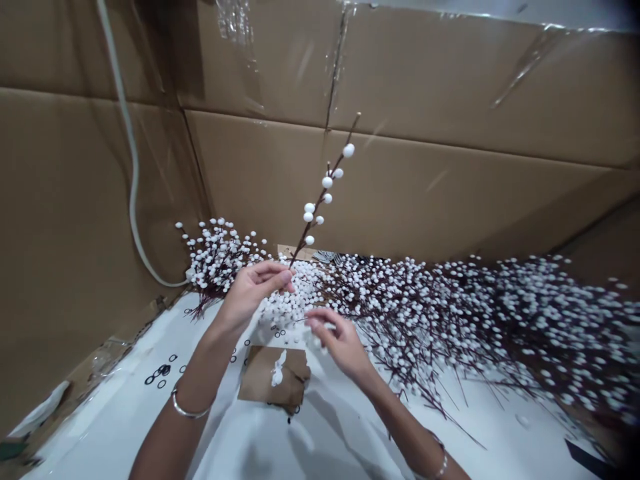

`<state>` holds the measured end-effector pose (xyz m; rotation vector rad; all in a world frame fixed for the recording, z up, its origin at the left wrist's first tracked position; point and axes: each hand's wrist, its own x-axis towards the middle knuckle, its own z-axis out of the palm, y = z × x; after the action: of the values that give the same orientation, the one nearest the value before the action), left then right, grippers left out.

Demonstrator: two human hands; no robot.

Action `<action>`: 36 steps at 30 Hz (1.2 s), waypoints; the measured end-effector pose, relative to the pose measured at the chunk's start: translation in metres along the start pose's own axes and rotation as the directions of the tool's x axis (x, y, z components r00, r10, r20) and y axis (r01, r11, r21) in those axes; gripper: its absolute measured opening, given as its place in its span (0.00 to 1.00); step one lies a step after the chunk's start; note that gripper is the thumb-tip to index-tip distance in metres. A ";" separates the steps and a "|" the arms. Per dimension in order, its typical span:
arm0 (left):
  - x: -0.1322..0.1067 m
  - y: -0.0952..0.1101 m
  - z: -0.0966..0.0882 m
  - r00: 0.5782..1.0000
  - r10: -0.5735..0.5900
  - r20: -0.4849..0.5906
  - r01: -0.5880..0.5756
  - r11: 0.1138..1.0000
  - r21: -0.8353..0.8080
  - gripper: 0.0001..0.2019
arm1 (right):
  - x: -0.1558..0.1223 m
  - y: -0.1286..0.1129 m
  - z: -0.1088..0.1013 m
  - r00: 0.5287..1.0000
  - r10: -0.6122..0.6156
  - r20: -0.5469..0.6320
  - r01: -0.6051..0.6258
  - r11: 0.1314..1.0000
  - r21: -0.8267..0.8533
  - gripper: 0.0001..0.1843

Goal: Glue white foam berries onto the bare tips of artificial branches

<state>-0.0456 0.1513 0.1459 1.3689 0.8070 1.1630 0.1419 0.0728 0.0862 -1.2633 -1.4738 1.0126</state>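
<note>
Left hand raised, fingers pinching white-berried stem; right hand lower, fingers half-curled, hold unclear.

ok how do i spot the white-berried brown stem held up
Find the brown cardboard wall behind the white tabletop. In front of it, the bare left hand pinches the thin brown stem with round white berries. Unlike the similar heaped stems, it rises alone against the cardboard.

The tabletop is bounded behind by a cardboard wall. Before it, a stem bunch is set at left and a stem heap is spread rightward. Nearer, a cardboard piece is placed, with rings scattered to its left. Above the tabletop, one stem is held by the left hand.
</note>
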 end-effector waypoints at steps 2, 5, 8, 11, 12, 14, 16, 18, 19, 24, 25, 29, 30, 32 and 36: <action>-0.002 -0.005 0.017 0.994 -0.055 0.093 0.069 0.986 -0.154 0.13 | 0.016 -0.023 0.001 0.996 -0.069 -0.049 0.078 0.973 0.218 0.15; -0.003 -0.012 0.035 0.976 -0.119 0.181 0.173 0.930 -0.325 0.13 | 0.033 -0.038 0.008 0.986 -0.081 -0.147 0.146 0.849 0.508 0.14; -0.001 -0.020 0.042 0.971 -0.143 0.191 0.208 0.900 -0.384 0.13 | 0.040 -0.039 0.015 0.975 -0.031 -0.221 0.167 0.759 0.629 0.12; 0.000 -0.027 0.043 0.967 -0.159 0.198 0.224 0.901 -0.372 0.14 | 0.042 -0.039 0.017 0.975 0.013 -0.222 0.142 0.732 0.667 0.12; 0.001 -0.029 0.044 0.966 -0.163 0.199 0.227 0.904 -0.361 0.15 | 0.043 -0.039 0.016 0.976 0.027 -0.216 0.130 0.722 0.680 0.13; 0.001 -0.030 0.044 0.958 -0.178 0.223 0.244 0.917 -0.315 0.17 | 0.044 -0.040 0.014 0.975 0.049 -0.216 0.122 0.695 0.708 0.13; 0.005 -0.030 0.041 0.945 -0.179 0.272 0.240 0.948 -0.211 0.18 | 0.046 -0.039 0.010 0.973 0.048 -0.224 0.136 0.669 0.731 0.13; 0.012 -0.034 0.031 0.946 -0.146 0.289 0.159 0.987 -0.023 0.18 | 0.048 -0.037 0.004 0.967 0.021 -0.254 0.178 0.657 0.732 0.12; 0.018 -0.039 0.024 0.956 -0.115 0.271 0.090 0.991 0.103 0.18 | 0.050 -0.036 0.000 0.961 0.005 -0.278 0.205 0.661 0.722 0.11; 0.049 -0.088 -0.016 0.990 -0.097 0.104 -0.023 0.618 0.786 0.13 | 0.056 -0.033 -0.018 0.934 -0.023 -0.357 0.268 0.706 0.655 0.10; 0.053 -0.099 -0.021 0.990 -0.109 0.093 -0.013 0.577 0.816 0.11 | 0.056 -0.033 -0.020 0.936 -0.024 -0.350 0.266 0.701 0.662 0.09; 0.055 -0.127 -0.024 0.994 -0.078 0.076 -0.027 0.497 0.867 0.06 | 0.057 -0.034 -0.023 0.956 0.009 -0.293 0.208 0.682 0.701 0.09; 0.054 -0.132 -0.022 0.995 -0.062 0.079 -0.039 0.491 0.870 0.06 | 0.057 -0.033 -0.023 0.960 0.020 -0.278 0.190 0.682 0.706 0.10; 0.053 -0.139 -0.018 0.996 -0.031 0.079 -0.053 0.490 0.870 0.08 | 0.058 -0.032 -0.024 0.965 0.029 -0.260 0.172 0.680 0.713 0.10; 0.056 -0.153 -0.017 0.998 0.003 0.055 -0.049 0.521 0.852 0.04 | 0.060 -0.029 -0.024 0.969 0.019 -0.246 0.169 0.675 0.718 0.09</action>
<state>-0.0225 0.2329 0.0054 2.2143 1.4443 0.7177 0.1547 0.1284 0.1274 -0.6774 -0.7666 1.1852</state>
